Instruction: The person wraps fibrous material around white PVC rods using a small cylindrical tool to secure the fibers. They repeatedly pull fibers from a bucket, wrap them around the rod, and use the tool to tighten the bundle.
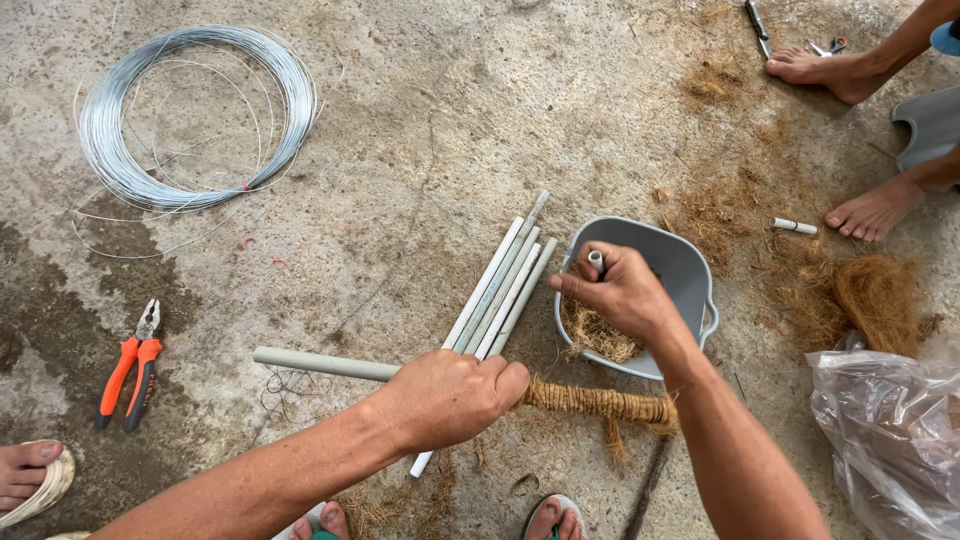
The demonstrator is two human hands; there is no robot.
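My left hand [450,395] grips a grey pipe [320,363] that lies across the concrete floor. The pipe's right part is wrapped in brown coconut fibre [600,403]. My right hand [625,290] hovers over a grey plastic basin [680,265] and pinches a small white tube end between the fingers. Loose fibre [598,333] lies inside the basin under that hand. Several grey pipes [505,290] lie side by side just left of the basin.
A coil of steel wire [190,110] lies at far left. Orange-handled pliers [133,368] rest on the floor. Fibre heaps [870,295], a clear plastic bag [890,425] and another person's bare feet [870,210] are at right. My own feet [30,475] show below.
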